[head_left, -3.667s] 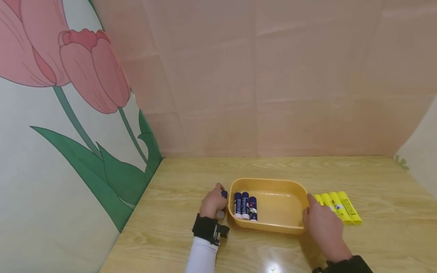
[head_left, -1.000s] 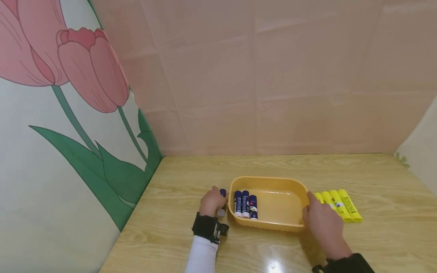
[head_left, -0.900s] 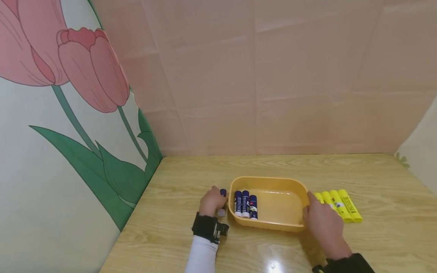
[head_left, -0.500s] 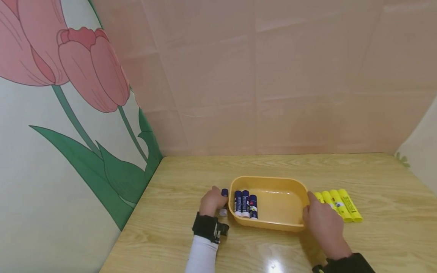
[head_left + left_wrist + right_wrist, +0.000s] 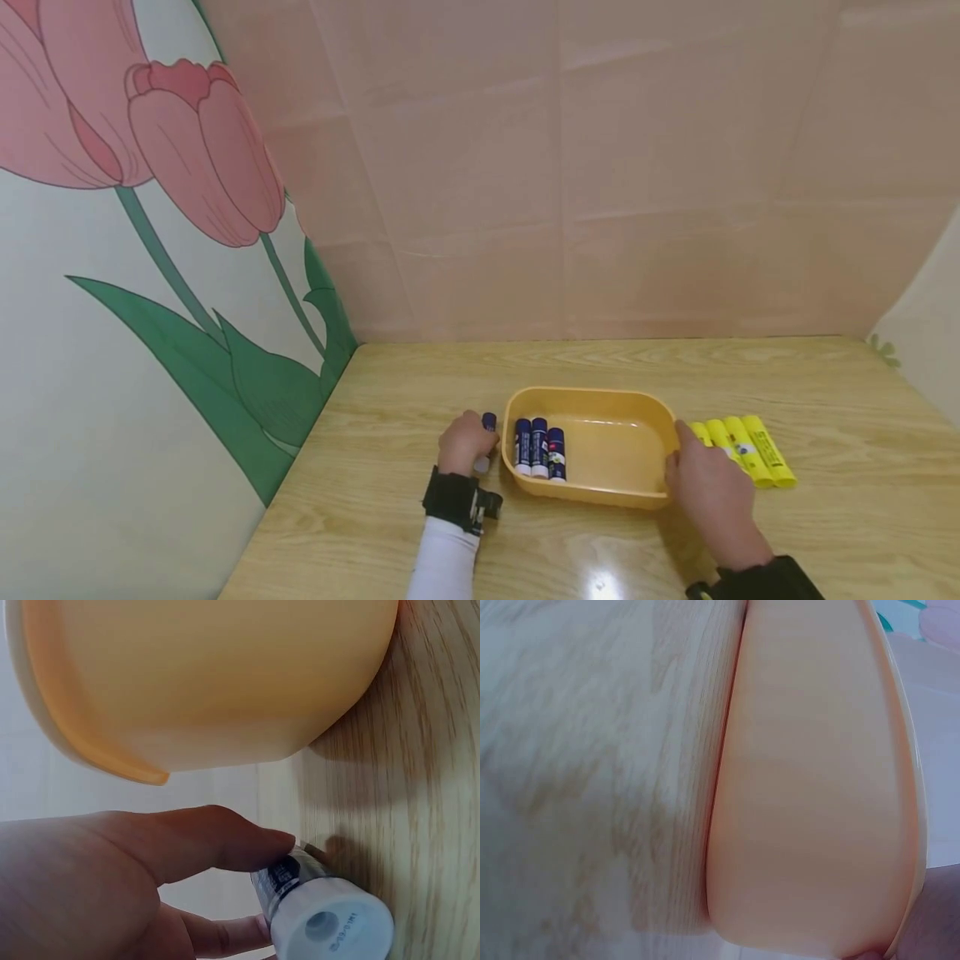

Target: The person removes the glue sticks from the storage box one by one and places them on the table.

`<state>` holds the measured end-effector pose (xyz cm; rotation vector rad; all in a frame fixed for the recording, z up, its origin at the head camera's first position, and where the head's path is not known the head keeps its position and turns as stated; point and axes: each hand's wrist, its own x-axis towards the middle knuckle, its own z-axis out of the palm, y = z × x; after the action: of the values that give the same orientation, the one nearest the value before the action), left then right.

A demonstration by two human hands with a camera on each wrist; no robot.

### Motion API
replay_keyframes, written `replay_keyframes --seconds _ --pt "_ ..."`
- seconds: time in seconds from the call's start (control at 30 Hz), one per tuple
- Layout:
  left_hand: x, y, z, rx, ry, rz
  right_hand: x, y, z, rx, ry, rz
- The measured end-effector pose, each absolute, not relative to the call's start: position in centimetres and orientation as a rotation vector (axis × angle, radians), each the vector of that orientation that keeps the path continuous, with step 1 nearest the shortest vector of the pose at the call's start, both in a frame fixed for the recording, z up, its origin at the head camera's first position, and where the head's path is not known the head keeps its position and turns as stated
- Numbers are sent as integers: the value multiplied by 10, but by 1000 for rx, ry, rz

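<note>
Between thumb and fingers my left hand (image 5: 463, 443) pinches a glue stick (image 5: 489, 422) with a dark blue cap, just left of an orange-yellow plastic bin (image 5: 588, 391). In the left wrist view the white base of the glue stick (image 5: 330, 922) faces the camera, close to the tabletop; whether it touches is unclear. Three blue glue sticks (image 5: 539, 448) lie side by side at the bin's left end. My right hand (image 5: 712, 496) grips the bin's right end at the rim. The right wrist view shows mostly the bin's outer wall (image 5: 810, 787), with little of the hand.
Several yellow tubes (image 5: 738, 450) lie in a row to the right of the bin, partly behind my right hand. The wood-grain table (image 5: 420, 375) meets a pinkish covered wall (image 5: 465, 208) at the back and a tulip-printed panel (image 5: 217, 158) at the left.
Over the last half second the left-hand glue stick has shifted slightly left, away from the bin. The bin, its three glue sticks and my right hand look unmoved since a second ago.
</note>
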<state>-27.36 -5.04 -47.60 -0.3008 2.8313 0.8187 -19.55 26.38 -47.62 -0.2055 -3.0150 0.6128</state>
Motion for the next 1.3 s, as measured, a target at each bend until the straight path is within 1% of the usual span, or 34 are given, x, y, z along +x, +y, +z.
replay_keyframes --seconds 0.37,0.93,1.17,1.3 --pt "-271 -48 -474 -348 2792 852 -195 264 -477 -200 -2988 613" --pt "-272 -48 -473 -317 2806 848 -196 265 -478 -194 -2996 625" --pt "-270 -53 -458 -324 2866 870 -197 266 -480 -207 -3027 632" --pt "-265 -48 -442 -249 2924 857 -197 266 -481 -207 -3007 624"
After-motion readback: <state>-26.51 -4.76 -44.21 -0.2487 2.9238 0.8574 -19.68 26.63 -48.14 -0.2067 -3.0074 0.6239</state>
